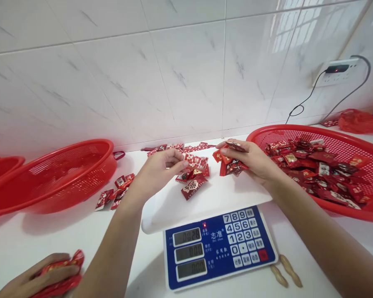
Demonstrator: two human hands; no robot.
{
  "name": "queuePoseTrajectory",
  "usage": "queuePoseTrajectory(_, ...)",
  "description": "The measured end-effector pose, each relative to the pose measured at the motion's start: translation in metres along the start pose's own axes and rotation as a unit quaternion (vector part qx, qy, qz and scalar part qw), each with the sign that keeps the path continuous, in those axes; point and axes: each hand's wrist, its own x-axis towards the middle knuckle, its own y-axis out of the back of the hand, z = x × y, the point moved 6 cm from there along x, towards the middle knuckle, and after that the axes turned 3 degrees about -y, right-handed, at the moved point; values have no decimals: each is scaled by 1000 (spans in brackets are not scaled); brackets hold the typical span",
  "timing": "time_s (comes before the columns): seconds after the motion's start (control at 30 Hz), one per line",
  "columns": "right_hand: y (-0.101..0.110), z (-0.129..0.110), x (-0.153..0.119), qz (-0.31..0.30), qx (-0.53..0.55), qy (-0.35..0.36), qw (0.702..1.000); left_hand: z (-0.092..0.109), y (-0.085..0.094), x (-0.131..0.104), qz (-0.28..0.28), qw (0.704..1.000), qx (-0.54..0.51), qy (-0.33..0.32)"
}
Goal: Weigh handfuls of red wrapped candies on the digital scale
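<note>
My left hand (164,169) pinches a small red-and-white patterned packet (196,162) above the white pan (230,198) of a digital scale (219,248). Beneath it a few red candies (194,186) lie on the pan. Over the pan's right part, my right hand (251,159) is closed round a bunch of red wrapped candies (231,162). The top display of the scale seems to read 0.028, and the two displays below it show 0.00.
A red basket (369,153) full of candies stands right, another red basket (65,174) left. Loose packets (119,190) lie beside it, others along the wall. Another person's hand (46,277) holds a red packet at bottom left. Peanuts (289,269) lie by the scale.
</note>
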Motion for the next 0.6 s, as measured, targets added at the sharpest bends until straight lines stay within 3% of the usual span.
queuePoseTrajectory(0.1,-5,2,-1,-27,25,-25,999,2,13,-2,80,994,70,1)
queuePoseTrajectory(0.17,-13,2,-3,-50,38,-39,997,9,17,-6,119,992,41,-13)
queuePoseTrajectory(0.3,-26,-2,-11,-78,60,-23,995,27,-6,-13,29,998,-35,-53)
queuePoseTrajectory(0.37,-32,-3,-15,-97,49,-12,994,33,-17,-16,10,996,-41,-81)
queuePoseTrajectory(0.47,-35,-1,-16,-112,20,-9,993,36,-17,-18,47,992,-43,-113)
queuePoseTrajectory(0.6,-30,1,-11,-108,5,7,994,35,-7,-19,74,991,-53,-101)
